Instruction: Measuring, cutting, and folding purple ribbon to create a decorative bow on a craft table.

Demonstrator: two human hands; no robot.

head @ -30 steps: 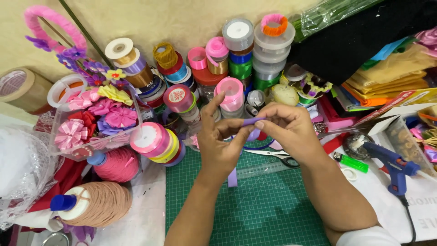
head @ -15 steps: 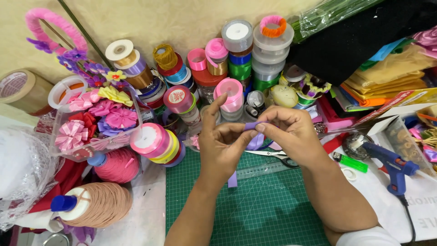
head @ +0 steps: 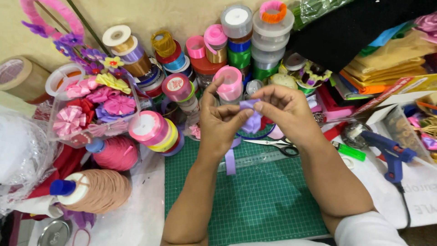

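Note:
Both hands are raised above the green cutting mat (head: 255,205) and pinch one lavender ribbon (head: 251,119). My left hand (head: 219,123) grips it with thumb and fingers from the left, its index finger pointing up. My right hand (head: 287,109) holds the folded part from the right. A loose tail of the same ribbon hangs down to the mat by a clear ruler (head: 259,160). Scissors (head: 273,145) lie just under my right hand.
Many ribbon spools (head: 152,130) are stacked behind and left of the mat. A clear box of ribbon flowers (head: 93,109) and two thread cones (head: 98,191) sit at the left. A blue glue gun (head: 391,155) lies at the right, folded fabric (head: 387,64) behind it.
The lavender ribbon between the fingertips has been folded further and now hangs as a wider loop. Both hands stay in about the same place.

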